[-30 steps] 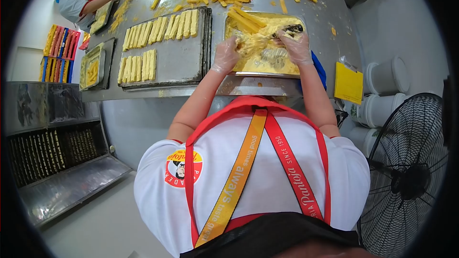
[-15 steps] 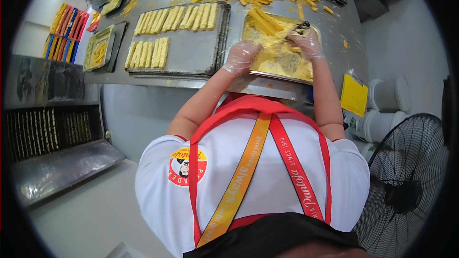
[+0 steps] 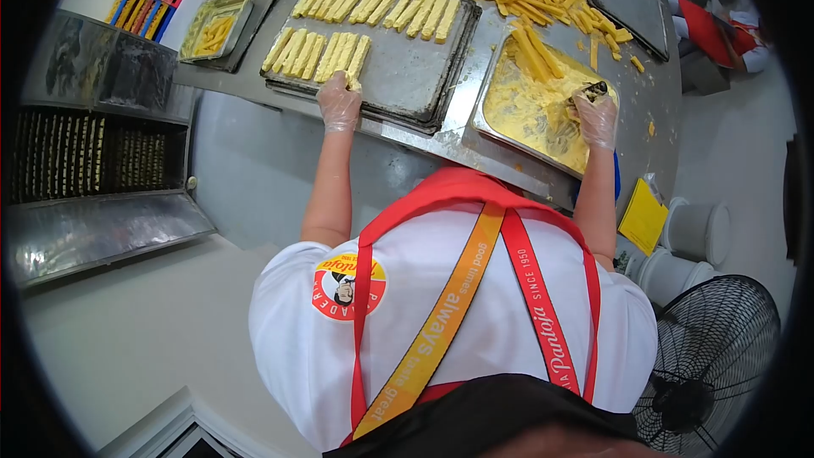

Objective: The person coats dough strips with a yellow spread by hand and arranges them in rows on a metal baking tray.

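Note:
My left hand, in a clear glove, pinches the near end of a pale coated stick at the front row's right end on the dark baking tray. Two groups of coated sticks lie on that tray. My right hand, also gloved, is closed round a dark tool whose exact shape is hidden. It is over the right side of a metal pan smeared with creamy yellow mixture. Several plain yellow sticks lie in the pan's far part.
Loose yellow sticks are piled behind the pan, beside another dark tray. A smaller pan stands at left. To the right are a yellow sheet, white buckets, a black fan and another person.
My left hand has moved from the pan to the baking tray, where another coated stick now lies. My right hand remains at the pan with the dark tool. The view has shifted left.

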A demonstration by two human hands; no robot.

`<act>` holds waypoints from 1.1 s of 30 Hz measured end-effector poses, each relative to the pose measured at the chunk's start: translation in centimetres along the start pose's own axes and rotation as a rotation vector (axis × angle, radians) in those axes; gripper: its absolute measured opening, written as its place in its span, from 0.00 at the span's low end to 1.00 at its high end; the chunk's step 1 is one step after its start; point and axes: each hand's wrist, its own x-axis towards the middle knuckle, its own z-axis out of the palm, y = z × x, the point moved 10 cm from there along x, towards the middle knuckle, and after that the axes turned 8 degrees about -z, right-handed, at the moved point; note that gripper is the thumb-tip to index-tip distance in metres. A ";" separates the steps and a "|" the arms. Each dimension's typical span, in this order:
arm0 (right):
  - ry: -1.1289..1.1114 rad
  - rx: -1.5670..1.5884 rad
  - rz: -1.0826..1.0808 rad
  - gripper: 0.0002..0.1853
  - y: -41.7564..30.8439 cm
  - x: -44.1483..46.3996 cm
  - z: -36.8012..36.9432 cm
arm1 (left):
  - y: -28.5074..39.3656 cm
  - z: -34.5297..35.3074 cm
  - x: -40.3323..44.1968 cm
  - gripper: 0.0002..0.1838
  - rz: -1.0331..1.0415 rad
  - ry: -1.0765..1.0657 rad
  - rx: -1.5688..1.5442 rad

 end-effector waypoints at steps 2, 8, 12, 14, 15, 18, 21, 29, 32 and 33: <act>0.021 -0.011 0.002 0.11 0.6 0.2 0.3 | -0.8 1.0 0.0 0.07 -0.011 -0.033 0.042; -0.045 -0.435 -0.232 0.10 -3.4 -1.8 1.5 | -1.8 0.9 -0.5 0.10 0.017 0.049 -0.046; -0.297 -0.016 -0.193 0.12 -1.5 -3.6 3.8 | -1.6 0.9 -1.2 0.21 0.042 0.147 0.196; -0.331 0.180 0.077 0.12 -0.5 -4.4 3.7 | 3.6 -1.4 -0.6 0.23 0.082 0.165 0.175; -0.332 0.312 0.061 0.12 1.1 -3.1 3.0 | 6.1 -2.1 -0.8 0.24 0.097 0.173 0.166; 0.113 -0.162 -0.029 0.11 2.7 0.3 -3.4 | 15.0 1.2 0.5 0.21 0.306 -0.175 -0.187; 0.050 -0.491 -0.437 0.08 -3.9 -1.8 -0.3 | 24.4 5.8 0.7 0.18 0.569 -0.302 -0.481; -0.078 -0.333 -0.014 0.15 -0.3 1.3 -1.9 | 35.7 14.6 -1.7 0.16 0.928 -0.562 0.029; -0.077 -0.673 -0.466 0.16 -4.8 -0.6 -0.8 | 36.0 14.1 -1.3 0.14 0.878 -0.629 0.118; -0.269 -0.605 -0.515 0.14 -6.0 -2.2 1.0 | 35.9 13.0 -1.1 0.14 0.835 -0.654 0.147</act>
